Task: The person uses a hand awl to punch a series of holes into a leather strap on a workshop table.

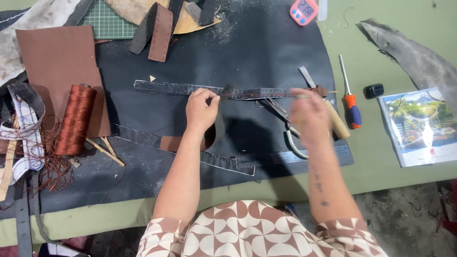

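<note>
1. Head view: long dark leather strap lies left-right across the black mat on the green desk.
2. Left hand pinches the strap near its middle, thumb and forefinger closed on a raised fold; the strap runs out to both sides of this grip, the longer end going left.
3. Right hand is motion-blurred over the strap's right end; cannot tell how its grip stands or what it holds.
4. Scissors and a wooden-handled tool lie just beside and partly under the right hand.
5. Orange-handled screwdriver sits right of them, off the mat.
6. Copper thread spool is well left, on a brown leather sheet.
</note>
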